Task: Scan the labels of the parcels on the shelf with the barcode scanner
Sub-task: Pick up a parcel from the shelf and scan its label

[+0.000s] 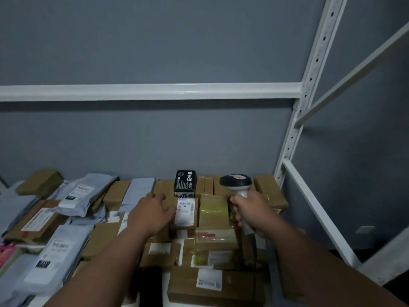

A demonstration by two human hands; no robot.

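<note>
My right hand (250, 214) grips the handle of a grey barcode scanner (236, 183), whose dark head sits above the parcels at the right. My left hand (150, 212) lies with relaxed fingers on a brown cardboard parcel, its thumb next to that parcel's white label (185, 211). A black box with white lettering (185, 181) stands just behind the labelled parcel. A parcel wrapped in yellowish tape (213, 214) lies between my two hands.
Many brown cardboard parcels (194, 286) and grey mailer bags (77, 193) cover the shelf. A white shelf upright (298, 120) and a horizontal beam (150, 90) frame it. Behind is a grey wall.
</note>
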